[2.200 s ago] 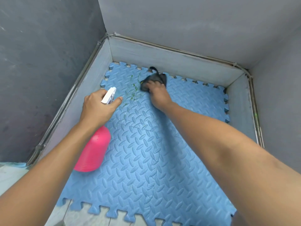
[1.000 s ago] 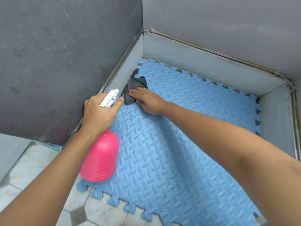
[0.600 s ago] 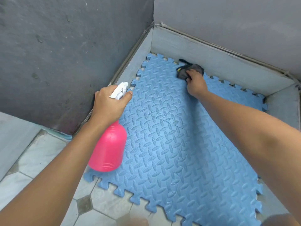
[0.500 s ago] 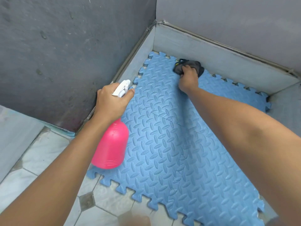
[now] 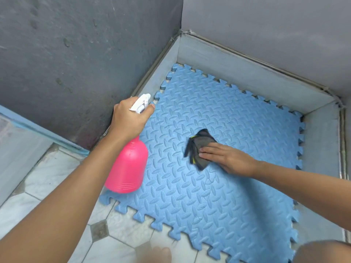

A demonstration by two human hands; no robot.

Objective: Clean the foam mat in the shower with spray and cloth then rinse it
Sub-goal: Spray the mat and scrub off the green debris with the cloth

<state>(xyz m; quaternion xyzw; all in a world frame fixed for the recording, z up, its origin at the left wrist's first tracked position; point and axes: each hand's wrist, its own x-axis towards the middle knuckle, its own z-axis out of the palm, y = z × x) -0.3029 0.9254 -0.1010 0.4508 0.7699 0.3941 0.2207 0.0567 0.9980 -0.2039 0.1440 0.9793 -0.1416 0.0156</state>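
Head camera: wiping a blue foam mat [image 5: 218,196] in a shower corner.
Near left, the left hand [image 5: 129,118] is clamped on a pink spray bottle [image 5: 127,168] held over the mat's left edge; farther right, the right hand [image 5: 228,158] presses flat, fingers together, on a dark cloth [image 5: 199,147] mid-mat.

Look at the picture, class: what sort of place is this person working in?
Probably a shower or wet corner of a bathroom: plain grey walls meet a raised kerb around a blue foam mat, with a tiled floor outside it.
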